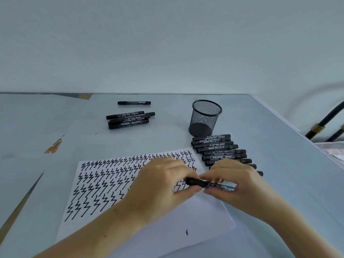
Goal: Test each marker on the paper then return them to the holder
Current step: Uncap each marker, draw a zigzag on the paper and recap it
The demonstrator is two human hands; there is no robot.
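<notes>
Head view: left hand [163,185] and right hand [236,181] are both pinching one marker [208,183] (horizontal) above the paper [195,216].

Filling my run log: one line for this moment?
left hand: grips marker cap end | right hand: holds barrel | over paper | holder: empty

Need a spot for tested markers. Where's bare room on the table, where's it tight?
Free: the table left of the marker pile, and the strip between that pile and the mesh holder. Crowded: right of the paper, where the marker row runs from the holder's base to the right hand.
</notes>
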